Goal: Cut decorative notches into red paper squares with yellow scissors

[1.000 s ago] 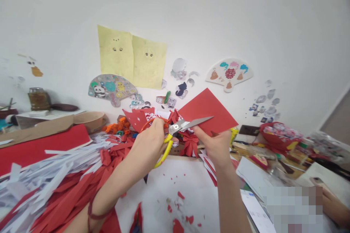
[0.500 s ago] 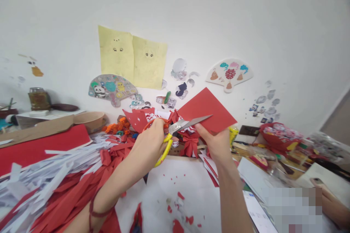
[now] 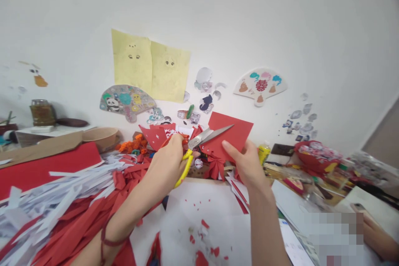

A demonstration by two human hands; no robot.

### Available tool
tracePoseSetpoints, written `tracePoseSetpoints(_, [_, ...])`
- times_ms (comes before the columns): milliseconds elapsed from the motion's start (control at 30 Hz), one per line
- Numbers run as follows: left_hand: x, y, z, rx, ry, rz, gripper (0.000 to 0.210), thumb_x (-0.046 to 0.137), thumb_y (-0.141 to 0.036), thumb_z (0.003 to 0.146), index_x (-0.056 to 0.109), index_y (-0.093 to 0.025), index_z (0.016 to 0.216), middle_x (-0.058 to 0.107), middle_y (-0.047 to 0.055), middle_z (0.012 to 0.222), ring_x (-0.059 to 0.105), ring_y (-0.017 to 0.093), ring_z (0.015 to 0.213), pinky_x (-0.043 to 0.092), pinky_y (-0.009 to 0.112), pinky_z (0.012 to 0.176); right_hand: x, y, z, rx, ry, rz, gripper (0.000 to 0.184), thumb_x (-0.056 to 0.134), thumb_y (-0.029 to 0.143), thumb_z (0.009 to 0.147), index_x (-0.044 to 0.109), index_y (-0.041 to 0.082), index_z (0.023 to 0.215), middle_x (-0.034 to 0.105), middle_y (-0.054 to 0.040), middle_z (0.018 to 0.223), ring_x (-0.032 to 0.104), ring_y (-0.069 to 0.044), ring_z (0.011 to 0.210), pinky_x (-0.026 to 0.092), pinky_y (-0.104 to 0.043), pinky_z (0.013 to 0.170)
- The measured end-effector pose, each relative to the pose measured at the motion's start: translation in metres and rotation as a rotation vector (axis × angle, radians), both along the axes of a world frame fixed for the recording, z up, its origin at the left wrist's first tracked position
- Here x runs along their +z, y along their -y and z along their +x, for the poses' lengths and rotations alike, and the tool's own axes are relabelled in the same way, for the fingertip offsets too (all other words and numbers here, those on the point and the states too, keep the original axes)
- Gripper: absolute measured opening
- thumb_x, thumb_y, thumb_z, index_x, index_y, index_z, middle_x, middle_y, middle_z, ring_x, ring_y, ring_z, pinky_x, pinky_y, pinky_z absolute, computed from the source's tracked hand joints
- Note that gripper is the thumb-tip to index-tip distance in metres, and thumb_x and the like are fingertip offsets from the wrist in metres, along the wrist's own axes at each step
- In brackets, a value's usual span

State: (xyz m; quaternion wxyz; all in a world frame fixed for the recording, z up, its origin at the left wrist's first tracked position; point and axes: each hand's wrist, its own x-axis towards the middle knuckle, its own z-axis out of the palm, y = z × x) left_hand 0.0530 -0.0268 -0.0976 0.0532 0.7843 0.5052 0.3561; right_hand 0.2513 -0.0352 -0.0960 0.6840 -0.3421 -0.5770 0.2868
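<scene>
My left hand is closed around the yellow and orange handles of a pair of scissors. The blades point up to the right, slightly parted, in front of a red sheet of paper. My right hand pinches that sheet near its lower right edge, thumb in front and the other fingers behind. Small notches show along the paper's lower left edge. Below both hands lies a white sheet strewn with red scraps.
Piled red and white paper strips cover the left side. A phone lies at the lower right, and another person's hand holds a phone beyond it. A red bouquet sits at the right. Paper fans hang on the wall.
The red paper has turned in my right hand and come left and slightly lower. The scissors have shifted a little left and down, still in my left hand.
</scene>
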Motion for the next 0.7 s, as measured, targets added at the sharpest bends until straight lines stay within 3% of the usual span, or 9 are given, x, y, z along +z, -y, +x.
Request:
tracePoseSetpoints(133, [-0.001,-0.001,0.000,0.014,-0.049,0.035,0.017,0.042,-0.037,0.089,0.039,-0.021,0.094,0.063,0.005,0.079,0.066,0.025,0.072,0.039,0.029,0.057,0.001,0.001,-0.006,-0.077,-0.062,0.102,0.033,0.077,0.035,0.071,0.071,0.016,0.098,0.075,-0.0076,0.100,0.071,-0.023,0.089,0.059,-0.036,0.078])
tracePoseSetpoints(367, [-0.001,0.001,0.000,-0.034,-0.012,-0.001,0.018,0.039,-0.040,0.091,0.041,-0.022,0.093,0.063,0.006,0.081,0.067,0.025,0.078,0.039,0.028,0.057,-0.001,0.000,-0.016,-0.166,-0.019,0.099,0.042,0.080,0.033,0.067,0.069,0.016,0.103,0.074,-0.0088,0.100,0.070,-0.023,0.090,0.059,-0.036,0.079])
tracePoseSetpoints(500, [0.000,0.002,0.000,0.002,-0.031,0.005,0.020,0.042,-0.042,0.089,0.037,-0.023,0.090,0.063,0.006,0.082,0.066,0.025,0.073,0.037,0.028,0.056,-0.001,0.001,-0.018,-0.245,-0.102,0.172,0.030,0.071,0.037,0.077,0.067,0.019,0.100,0.073,-0.0063,0.100,0.069,-0.021,0.088,0.059,-0.034,0.078])
tracePoseSetpoints(700, [0.001,0.004,0.001,0.020,0.000,0.012,0.027,0.042,-0.049,0.089,0.034,-0.023,0.082,0.063,0.005,0.081,0.064,0.025,0.070,0.033,0.028,0.054,0.004,0.009,-0.021,-0.202,-0.036,0.187,0.021,0.075,0.033,0.073,0.070,0.017,0.086,0.071,-0.0017,0.080,0.066,-0.016,0.070,0.056,-0.026,0.064])
